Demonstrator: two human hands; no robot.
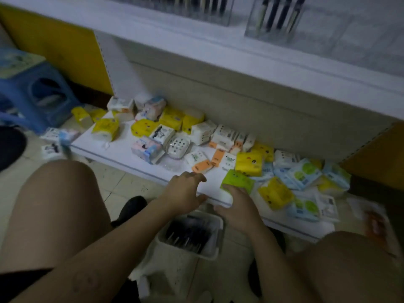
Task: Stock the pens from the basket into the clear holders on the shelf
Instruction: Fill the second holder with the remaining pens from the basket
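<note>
Left hand point(185, 190) empty, right hand point(238, 207) empty — pens point(190, 232) below, in basket point(175, 256).

Tissue packs point(249, 164) on low shelf point(122, 149)

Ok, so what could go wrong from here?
Neither the left hand nor the right hand visibly holds a pen; the right hand seems to touch a green tissue pack at the low shelf edge and could push it off. The basket of pens stands on the floor between the knees, easy to knock over. The clear holders sit high above, a long reach.
</note>
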